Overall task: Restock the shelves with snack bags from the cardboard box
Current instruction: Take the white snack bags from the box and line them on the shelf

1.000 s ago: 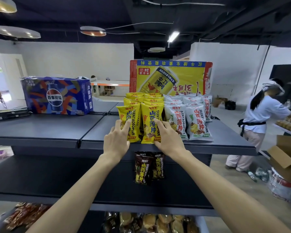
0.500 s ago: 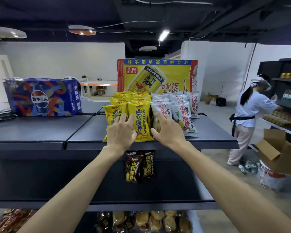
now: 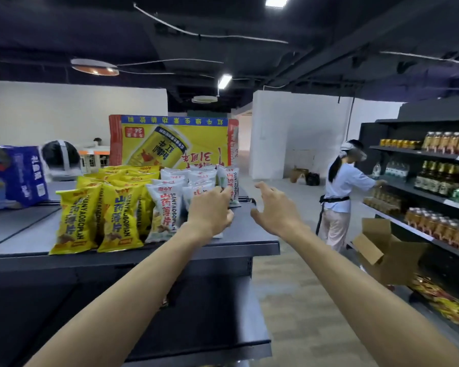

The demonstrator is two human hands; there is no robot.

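Crowding a grey store shelf (image 3: 24,234), snack bags (image 3: 117,215) stand.

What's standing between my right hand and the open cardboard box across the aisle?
Nothing visible. Your right hand hangs open just past the end of the top shelf, and only aisle floor lies between it and the cardboard box. The other person stands farther back, off that line.

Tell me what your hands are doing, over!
Left hand at white snack bags, grip unclear. Right hand open, empty. Yellow snack bags stand alongside. Nothing in the way.
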